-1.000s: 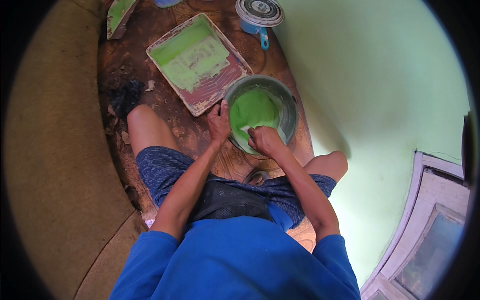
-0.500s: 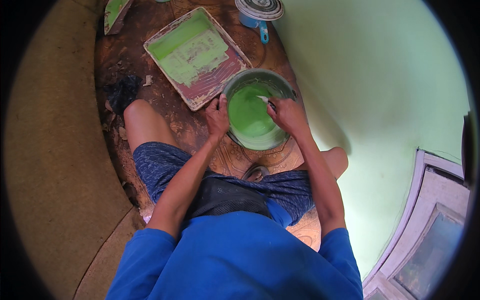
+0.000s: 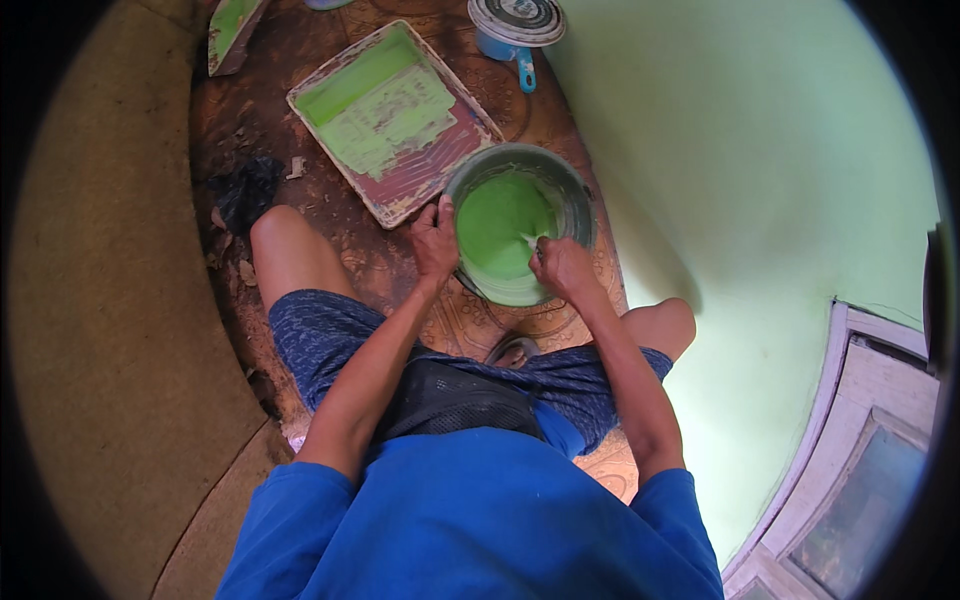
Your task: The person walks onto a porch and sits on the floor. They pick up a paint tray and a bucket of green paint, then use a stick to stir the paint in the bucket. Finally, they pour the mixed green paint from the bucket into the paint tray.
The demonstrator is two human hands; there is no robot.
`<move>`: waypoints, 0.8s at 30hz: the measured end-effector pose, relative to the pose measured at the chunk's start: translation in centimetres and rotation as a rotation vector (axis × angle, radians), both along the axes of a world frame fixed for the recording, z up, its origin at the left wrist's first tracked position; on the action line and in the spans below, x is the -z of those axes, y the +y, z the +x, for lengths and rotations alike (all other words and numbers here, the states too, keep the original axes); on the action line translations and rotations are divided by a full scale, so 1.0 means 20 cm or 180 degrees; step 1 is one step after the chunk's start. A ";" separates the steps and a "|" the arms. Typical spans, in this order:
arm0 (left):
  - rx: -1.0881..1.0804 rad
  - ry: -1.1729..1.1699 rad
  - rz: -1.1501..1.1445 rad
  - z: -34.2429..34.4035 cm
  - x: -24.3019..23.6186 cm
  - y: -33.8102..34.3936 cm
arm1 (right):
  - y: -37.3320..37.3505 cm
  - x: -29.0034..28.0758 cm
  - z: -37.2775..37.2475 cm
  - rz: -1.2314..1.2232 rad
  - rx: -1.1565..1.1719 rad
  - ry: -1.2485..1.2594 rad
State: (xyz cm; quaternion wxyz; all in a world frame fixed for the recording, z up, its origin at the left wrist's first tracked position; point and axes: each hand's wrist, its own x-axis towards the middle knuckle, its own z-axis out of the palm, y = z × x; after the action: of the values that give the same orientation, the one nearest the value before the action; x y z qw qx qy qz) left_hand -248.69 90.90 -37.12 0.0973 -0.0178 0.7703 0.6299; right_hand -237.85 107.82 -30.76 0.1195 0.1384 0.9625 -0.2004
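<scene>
A dark grey bucket stands on the floor in front of me, with green paint inside. My left hand grips its left rim, fingers bent over the edge. Over the near right part of the bucket, my right hand is closed round the handle of a stirring tool. Only a short pale piece of that tool shows; its lower end is hidden in the paint. Touching or nearly touching the bucket's far left side lies a paint tray, its well and part of its ribbed slope coated green.
A blue dipper with a round, paint-stained lid on top stands beyond the bucket, near the pale green wall. Black plastic and scraps lie left of the tray. Another green-stained container sits far left. A white-framed door is at right.
My right hand has moved toward me inside the bucket, carrying the stirring tool through the paint. The left hand stays on the rim.
</scene>
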 end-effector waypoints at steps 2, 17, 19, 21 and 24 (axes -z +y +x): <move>-0.0005 0.0135 0.0068 0.00 -0.02 0.00 | -0.05 -0.02 0.02 -0.0122 -0.0059 0.0009; -0.0040 0.0065 0.0014 0.00 0.00 0.01 | -0.14 0.03 -0.09 -0.0716 0.0175 0.0041; -0.0040 0.0096 -0.0010 0.00 0.01 0.00 | -0.06 0.04 -0.12 -0.0896 0.0361 -0.0093; -0.0003 0.0138 -0.0136 0.00 0.01 0.00 | 0.01 0.04 -0.12 -0.0925 0.0660 -0.0059; -0.0101 0.0230 0.0103 0.01 -0.02 0.02 | 0.10 0.03 -0.12 -0.0841 0.0834 0.0025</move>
State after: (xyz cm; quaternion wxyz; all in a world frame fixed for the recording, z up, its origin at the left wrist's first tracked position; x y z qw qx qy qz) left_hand -248.55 91.32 -36.74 0.0597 -0.0057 0.7627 0.6440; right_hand -240.18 109.79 -31.46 0.1057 0.2449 0.9020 -0.3394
